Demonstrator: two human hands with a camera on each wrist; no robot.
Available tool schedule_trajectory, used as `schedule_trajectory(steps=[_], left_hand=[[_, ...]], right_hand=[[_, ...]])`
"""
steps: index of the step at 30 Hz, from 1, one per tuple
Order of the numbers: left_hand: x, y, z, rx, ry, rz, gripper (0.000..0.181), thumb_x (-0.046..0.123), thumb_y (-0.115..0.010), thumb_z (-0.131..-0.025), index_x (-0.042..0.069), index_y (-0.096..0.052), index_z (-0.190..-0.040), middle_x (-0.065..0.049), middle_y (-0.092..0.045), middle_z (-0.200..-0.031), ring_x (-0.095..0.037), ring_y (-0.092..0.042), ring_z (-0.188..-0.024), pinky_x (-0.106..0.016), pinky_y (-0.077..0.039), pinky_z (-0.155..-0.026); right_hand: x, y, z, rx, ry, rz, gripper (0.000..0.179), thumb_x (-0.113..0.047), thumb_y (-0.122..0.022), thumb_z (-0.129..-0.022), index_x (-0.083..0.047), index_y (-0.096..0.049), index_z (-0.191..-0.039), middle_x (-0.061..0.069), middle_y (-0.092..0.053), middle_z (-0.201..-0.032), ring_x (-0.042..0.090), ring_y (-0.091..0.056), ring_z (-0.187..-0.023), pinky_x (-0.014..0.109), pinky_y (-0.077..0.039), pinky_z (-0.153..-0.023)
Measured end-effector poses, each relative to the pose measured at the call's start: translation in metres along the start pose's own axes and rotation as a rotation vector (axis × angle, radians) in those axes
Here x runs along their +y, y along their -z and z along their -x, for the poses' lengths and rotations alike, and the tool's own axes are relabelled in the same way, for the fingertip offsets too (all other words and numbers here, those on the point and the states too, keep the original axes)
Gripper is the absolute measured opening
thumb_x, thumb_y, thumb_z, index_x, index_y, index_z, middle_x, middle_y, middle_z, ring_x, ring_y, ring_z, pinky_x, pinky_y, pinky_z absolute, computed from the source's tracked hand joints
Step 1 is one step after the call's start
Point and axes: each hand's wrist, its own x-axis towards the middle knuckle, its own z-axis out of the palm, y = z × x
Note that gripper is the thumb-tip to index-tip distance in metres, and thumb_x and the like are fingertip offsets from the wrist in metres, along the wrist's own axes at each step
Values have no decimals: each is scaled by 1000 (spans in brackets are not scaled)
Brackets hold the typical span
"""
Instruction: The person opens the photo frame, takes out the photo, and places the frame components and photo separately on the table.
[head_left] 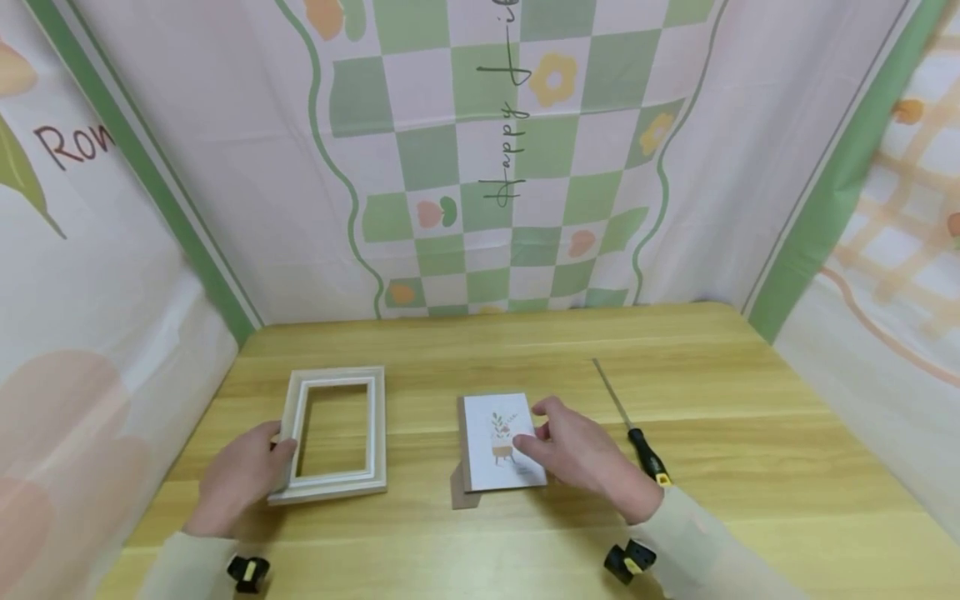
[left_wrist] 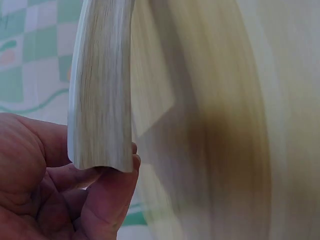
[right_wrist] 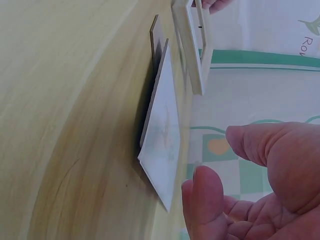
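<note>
My left hand (head_left: 242,473) grips the left side of a cream wooden picture frame (head_left: 377,437), thumb on its face. The left wrist view shows the fingers curled round the end of one frame moulding (left_wrist: 102,100). To the right lies a white card (head_left: 483,417) with a potted-plant drawing, on top of a brown backing board (head_left: 465,490) whose stand juts out below. My right hand (head_left: 581,450) hovers at the card's right edge, thumb and fingers spread apart. In the right wrist view a gap shows between those fingertips and the card (right_wrist: 162,130).
A screwdriver (head_left: 647,454) with a black and yellow handle lies right of my right hand, its shaft pointing to the back. The wooden table (head_left: 420,558) ends at a printed curtain (head_left: 300,275) behind, with more curtain on both sides.
</note>
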Motion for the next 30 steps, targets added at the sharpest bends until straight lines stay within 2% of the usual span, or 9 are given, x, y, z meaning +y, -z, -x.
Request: schedule_trajectory(steps=[6,10,13,18,27,30], left_hand=[[-15,5,-1,-18,27,-16,47,30,-49,-106,-2,-59,-139,-29,-65,-134,-52,-63,-117,-64,-52,-88],[-25,5,-1,-45,48,-26,53,34,-47,-107,-2,-54,-144,-32,-58,-142,-57,-57,-123,-67,-50,-92],[-29,6,-1,-61,59,-37,55,36,-45,-108,-2,-50,-147,-33,-55,-145,-59,-54,-125,-68,-48,-93],[-32,6,-3,-87,93,-61,58,39,-42,-108,-2,-47,-149,-34,-52,-147,-61,-52,-126,-70,-48,-93],[-33,1,-2,-52,89,-87,47,29,-46,-106,-2,-56,-140,-35,-61,-134,-58,-60,-117,-65,-52,-85],[-32,0,0,-53,97,-82,47,28,-44,-105,-2,-56,-139,-35,-62,-132,-57,-61,-114,-64,-53,-83]], right_hand=[[2,0,1,-7,-12,4,64,-40,-72,-96,-2,-53,-144,1,-72,-104,12,-65,-83,32,-54,-72],[3,1,2,-8,-12,13,64,-40,-72,-96,-2,-54,-144,1,-72,-105,11,-66,-84,34,-55,-76],[5,1,2,-15,-16,11,65,-40,-72,-96,-1,-53,-144,0,-72,-103,11,-65,-76,34,-54,-73],[6,2,3,-29,-27,-2,66,-39,-72,-97,0,-51,-146,1,-71,-100,13,-63,-66,32,-52,-67],[12,2,3,-45,-43,9,65,-37,-72,-97,0,-51,-146,7,-72,-108,14,-63,-65,32,-53,-67],[13,3,3,-51,-44,24,63,-37,-71,-98,1,-52,-145,8,-72,-111,13,-64,-72,34,-55,-70]])
